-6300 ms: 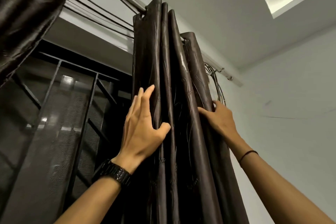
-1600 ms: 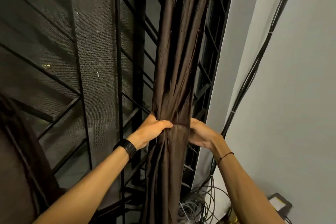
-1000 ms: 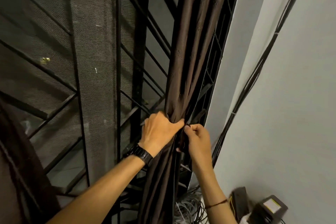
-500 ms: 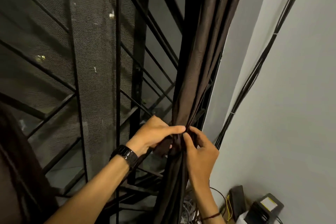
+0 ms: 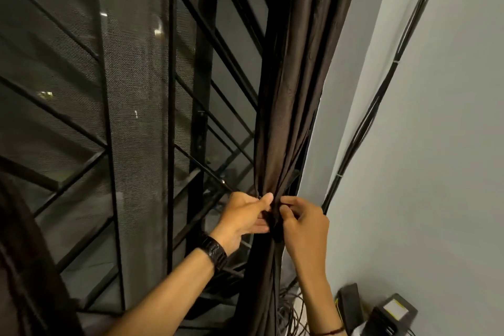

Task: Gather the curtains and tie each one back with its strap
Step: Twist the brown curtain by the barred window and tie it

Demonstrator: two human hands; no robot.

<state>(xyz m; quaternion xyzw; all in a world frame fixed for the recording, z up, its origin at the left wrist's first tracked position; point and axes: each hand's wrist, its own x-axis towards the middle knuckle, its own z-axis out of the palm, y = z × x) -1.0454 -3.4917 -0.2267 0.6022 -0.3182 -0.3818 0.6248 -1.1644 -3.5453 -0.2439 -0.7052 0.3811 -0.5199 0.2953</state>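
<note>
Probably a room in a home: a brown curtain [image 5: 294, 90] hangs over a black window grille [image 5: 207, 63] and mesh screen [image 5: 136, 90], beside a plain pale wall [image 5: 441, 172] where cables [image 5: 381, 90] run down to small black boxes [image 5: 392, 311].

The curtain [image 5: 289, 106] is cut off by the upper and lower edges of the frame, and where the left hand [image 5: 242, 215] and the right hand [image 5: 302, 224] pinch it, the strap cannot be told from the dark folds.
</note>
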